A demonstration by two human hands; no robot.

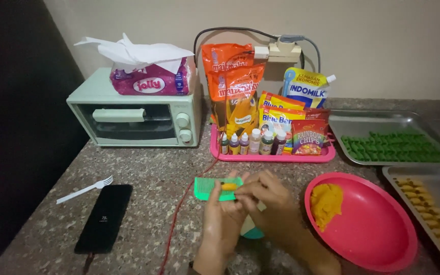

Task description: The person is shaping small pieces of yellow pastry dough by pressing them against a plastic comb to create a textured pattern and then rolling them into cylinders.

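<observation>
both hands meet mid-counter: my left hand point(220, 216) grips a green comb point(211, 187) flat as a mould, my right hand point(262, 196) pinching orange dough point(228, 186) onto its teeth, the pink plate point(378, 234) near right for refills.

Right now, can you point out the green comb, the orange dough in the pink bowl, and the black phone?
green comb point(205, 187), head view, on its bare left part.
orange dough point(326, 201), head view, middle of the lump.
pink bowl point(378, 229), head view, bare inside.
black phone point(104, 217), head view, middle of its screen.
</observation>
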